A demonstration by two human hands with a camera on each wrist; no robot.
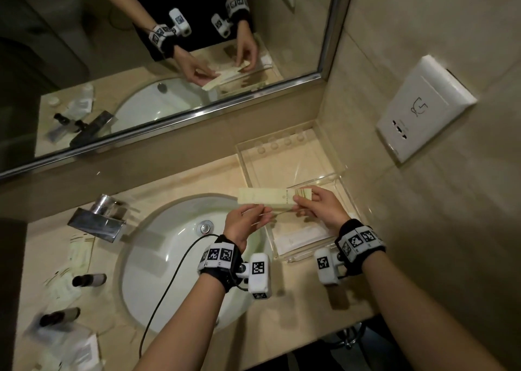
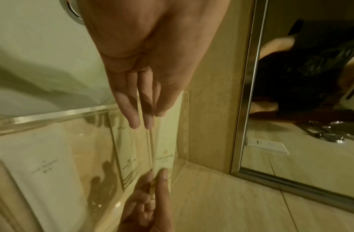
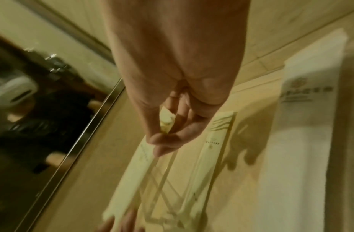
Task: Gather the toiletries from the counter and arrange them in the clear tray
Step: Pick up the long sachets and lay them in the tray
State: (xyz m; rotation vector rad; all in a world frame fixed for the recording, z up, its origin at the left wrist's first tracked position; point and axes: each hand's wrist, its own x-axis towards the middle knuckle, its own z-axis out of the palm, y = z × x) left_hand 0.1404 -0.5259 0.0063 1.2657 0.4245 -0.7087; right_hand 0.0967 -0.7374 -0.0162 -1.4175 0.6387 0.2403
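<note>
A long cream packet (image 1: 262,198) is held level between both hands over the clear tray's (image 1: 349,201) left wall. My left hand (image 1: 263,210) pinches its near edge at mid-length, and my right hand (image 1: 303,198) pinches its striped right end. In the left wrist view the left hand's (image 2: 150,120) fingers lie along the packet (image 2: 164,149). The right wrist view shows my right hand (image 3: 164,138) pinching the packet's (image 3: 132,172) end. A second cream packet (image 3: 213,149) and a flat white packet (image 1: 298,238) lie inside the tray.
Left of the round sink (image 1: 183,272) lie two dark-capped bottles (image 1: 90,280) (image 1: 60,315) and several sachets (image 1: 79,253). The chrome faucet (image 1: 98,218) stands behind the sink. A mirror (image 1: 169,60) runs along the back, with a wall socket (image 1: 423,108) on the right wall.
</note>
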